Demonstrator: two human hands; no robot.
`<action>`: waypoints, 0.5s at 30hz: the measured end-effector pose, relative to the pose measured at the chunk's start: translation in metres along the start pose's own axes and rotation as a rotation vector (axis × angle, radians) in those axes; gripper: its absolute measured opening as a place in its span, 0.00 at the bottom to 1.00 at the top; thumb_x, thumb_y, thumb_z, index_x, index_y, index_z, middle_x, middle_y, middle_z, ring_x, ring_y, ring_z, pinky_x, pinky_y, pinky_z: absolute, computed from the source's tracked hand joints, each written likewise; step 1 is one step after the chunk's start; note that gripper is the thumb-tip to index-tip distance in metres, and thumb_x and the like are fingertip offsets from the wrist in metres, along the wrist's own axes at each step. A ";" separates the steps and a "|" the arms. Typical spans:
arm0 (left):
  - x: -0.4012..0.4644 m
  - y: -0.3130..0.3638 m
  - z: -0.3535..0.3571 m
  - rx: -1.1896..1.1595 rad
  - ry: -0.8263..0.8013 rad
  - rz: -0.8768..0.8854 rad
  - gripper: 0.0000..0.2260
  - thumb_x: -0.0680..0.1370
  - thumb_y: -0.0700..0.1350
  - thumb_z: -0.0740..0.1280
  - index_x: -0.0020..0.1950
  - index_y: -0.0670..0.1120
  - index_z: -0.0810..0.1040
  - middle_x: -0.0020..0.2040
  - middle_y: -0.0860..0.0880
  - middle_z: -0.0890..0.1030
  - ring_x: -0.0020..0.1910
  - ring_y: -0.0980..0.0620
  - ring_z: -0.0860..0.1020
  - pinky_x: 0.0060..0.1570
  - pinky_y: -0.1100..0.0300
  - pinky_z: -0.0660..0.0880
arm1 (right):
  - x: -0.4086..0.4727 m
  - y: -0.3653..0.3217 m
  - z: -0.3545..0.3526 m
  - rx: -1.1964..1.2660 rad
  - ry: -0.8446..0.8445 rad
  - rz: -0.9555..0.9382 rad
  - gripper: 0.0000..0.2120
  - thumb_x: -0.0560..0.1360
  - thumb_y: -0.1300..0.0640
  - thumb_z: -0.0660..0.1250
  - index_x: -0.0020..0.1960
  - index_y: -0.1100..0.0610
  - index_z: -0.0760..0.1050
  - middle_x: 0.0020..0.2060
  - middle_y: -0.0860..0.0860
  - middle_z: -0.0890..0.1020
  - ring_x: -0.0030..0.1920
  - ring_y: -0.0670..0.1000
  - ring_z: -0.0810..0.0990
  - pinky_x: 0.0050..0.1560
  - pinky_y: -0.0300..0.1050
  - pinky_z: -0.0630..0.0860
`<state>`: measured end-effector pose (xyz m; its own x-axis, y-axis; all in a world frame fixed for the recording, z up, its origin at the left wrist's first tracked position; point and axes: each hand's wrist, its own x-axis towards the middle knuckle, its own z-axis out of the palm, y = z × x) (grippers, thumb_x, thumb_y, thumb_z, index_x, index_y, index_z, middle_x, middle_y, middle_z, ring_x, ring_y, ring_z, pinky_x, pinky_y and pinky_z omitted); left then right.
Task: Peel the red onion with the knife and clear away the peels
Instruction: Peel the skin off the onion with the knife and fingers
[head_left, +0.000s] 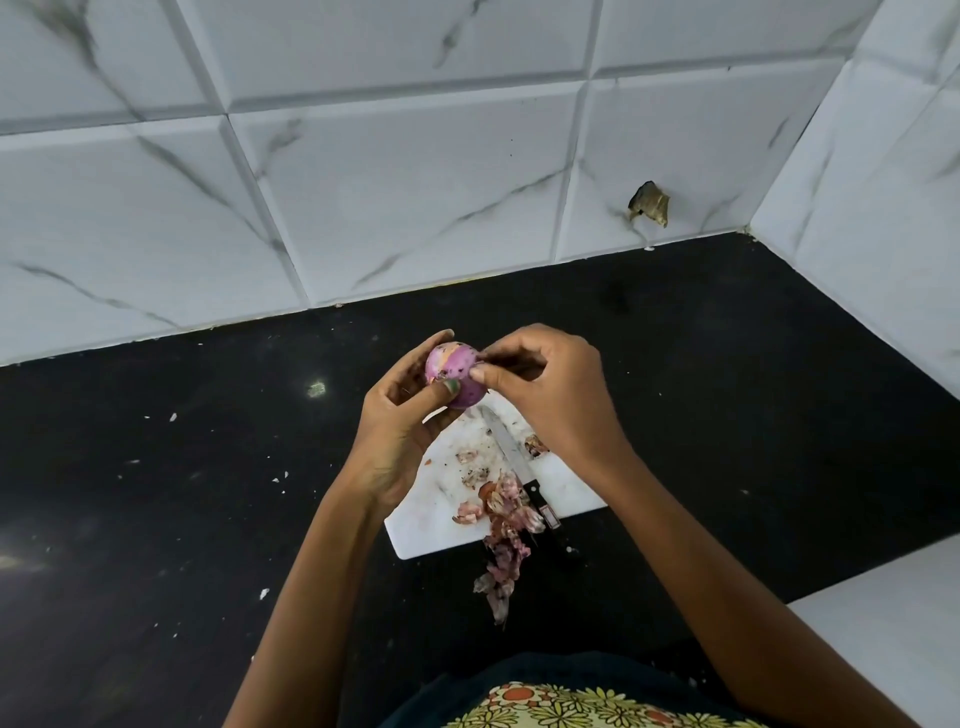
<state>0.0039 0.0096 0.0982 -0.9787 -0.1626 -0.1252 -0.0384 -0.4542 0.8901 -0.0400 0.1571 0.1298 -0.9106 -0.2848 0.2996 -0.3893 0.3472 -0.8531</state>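
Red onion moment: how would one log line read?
left hand: holds round red onion | right hand: pinches its skin | steel black-handled knife: on white cutting board | papery pink peels: uncleared

Red onion (457, 376): mostly peeled, glossy purple, dark specks, held above the counter. Knife (514, 460): black handle, lying flat on the white cutting board (426, 525), handle over its near edge. Peels (501, 535): papery pink scraps spilling from that edge onto the counter.

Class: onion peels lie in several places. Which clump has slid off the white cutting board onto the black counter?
The long peel trail spilling over the cutting board near edge beside the knife handle. The other scraps still lie wholly on the board.
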 end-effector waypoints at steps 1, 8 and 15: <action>0.000 0.000 0.000 -0.004 0.005 -0.001 0.24 0.68 0.38 0.69 0.65 0.43 0.75 0.56 0.45 0.81 0.54 0.48 0.80 0.50 0.57 0.78 | -0.001 0.000 0.001 -0.015 0.022 -0.023 0.06 0.70 0.61 0.74 0.46 0.60 0.82 0.41 0.51 0.83 0.40 0.44 0.81 0.42 0.34 0.79; 0.002 0.000 -0.006 -0.103 -0.051 -0.033 0.25 0.68 0.38 0.69 0.66 0.43 0.75 0.58 0.44 0.79 0.55 0.47 0.79 0.48 0.57 0.78 | 0.007 0.013 -0.001 0.209 0.030 0.227 0.02 0.70 0.65 0.73 0.43 0.61 0.82 0.36 0.55 0.84 0.36 0.51 0.84 0.40 0.44 0.82; 0.002 -0.003 -0.004 -0.212 -0.112 -0.085 0.29 0.65 0.43 0.70 0.67 0.41 0.73 0.57 0.44 0.79 0.51 0.50 0.79 0.50 0.58 0.79 | -0.004 0.065 0.016 0.037 -0.131 0.489 0.03 0.72 0.66 0.70 0.42 0.60 0.82 0.34 0.53 0.84 0.35 0.48 0.84 0.44 0.44 0.83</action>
<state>0.0033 0.0071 0.0931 -0.9904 -0.0232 -0.1362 -0.0902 -0.6379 0.7648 -0.0592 0.1667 0.0664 -0.9591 -0.2071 -0.1929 0.0858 0.4366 -0.8955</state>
